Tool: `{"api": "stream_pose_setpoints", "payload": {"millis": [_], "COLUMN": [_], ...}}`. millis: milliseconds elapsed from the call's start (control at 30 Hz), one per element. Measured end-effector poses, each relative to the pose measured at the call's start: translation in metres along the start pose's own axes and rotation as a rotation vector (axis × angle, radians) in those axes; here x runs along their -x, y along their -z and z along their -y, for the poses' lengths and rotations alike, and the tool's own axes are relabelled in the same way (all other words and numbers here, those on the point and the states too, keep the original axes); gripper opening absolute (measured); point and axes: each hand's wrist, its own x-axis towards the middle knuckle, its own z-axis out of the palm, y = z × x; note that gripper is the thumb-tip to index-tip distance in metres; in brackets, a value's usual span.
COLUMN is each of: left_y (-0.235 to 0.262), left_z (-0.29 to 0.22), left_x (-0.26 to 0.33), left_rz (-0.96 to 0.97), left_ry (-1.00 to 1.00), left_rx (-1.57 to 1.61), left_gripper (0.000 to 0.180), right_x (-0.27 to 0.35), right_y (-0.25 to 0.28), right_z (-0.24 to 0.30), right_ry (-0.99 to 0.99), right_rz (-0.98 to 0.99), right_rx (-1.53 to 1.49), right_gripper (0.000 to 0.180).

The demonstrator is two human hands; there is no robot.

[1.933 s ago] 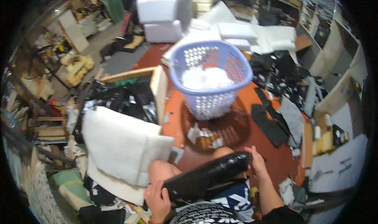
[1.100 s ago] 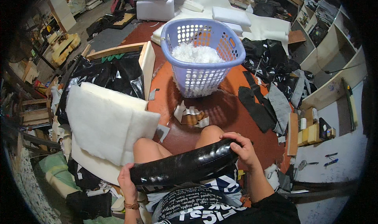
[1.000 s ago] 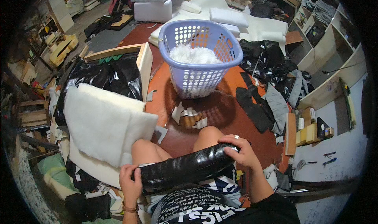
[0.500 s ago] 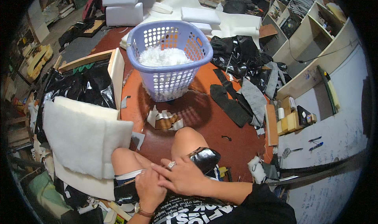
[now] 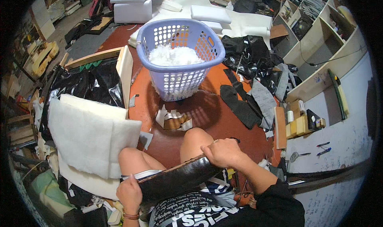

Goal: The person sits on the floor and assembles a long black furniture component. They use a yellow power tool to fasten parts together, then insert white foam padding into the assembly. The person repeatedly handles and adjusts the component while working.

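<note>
A long, glossy black leatherette piece point(image 5: 175, 180) with a seamed upper edge lies stretched across my lap, its right end tilted up. My left hand point(image 5: 129, 193) is closed around its left end, thumb on top. At the opposite end, my right hand point(image 5: 222, 153) is wrapped over the upper right corner. Whatever the piece has inside it is hidden. Beyond my knees stands a lilac plastic laundry basket point(image 5: 179, 69), partly filled with white fluffy fibre stuffing point(image 5: 173, 55).
White batting and foam sheets point(image 5: 89, 139) lean on a wooden frame point(image 5: 125, 77) at my left. Black and grey fabric scraps point(image 5: 239, 107) lie right of the basket. A white board point(image 5: 335, 135) with pens and foam blocks point(image 5: 299, 125) is farther right. Torn scraps point(image 5: 174, 120) lie before my knees.
My hands were together over the middle of the black piece; they have moved apart to its two ends. The piece is now stretched out and more of it shows.
</note>
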Motion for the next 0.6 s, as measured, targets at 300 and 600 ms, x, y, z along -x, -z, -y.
{"api": "stream_pose_setpoints", "payload": {"millis": [300,600], "left_y": [-0.026,0.015], "left_z": [0.120,0.072], "left_x": [-0.015,-0.016], "left_rz": [0.542,0.805], "left_ry": [0.237,0.286], "left_rx": [1.013,1.100], "left_gripper": [0.056,0.072], "right_x": [-0.018,0.006], "right_y": [-0.081,-0.127], "right_z": [-0.093,-0.086], "right_ry": [-0.001,-0.129], "right_rz": [0.153,-0.064], "right_rx": [-0.494,-1.821], "right_gripper": [0.064,0.058]}}
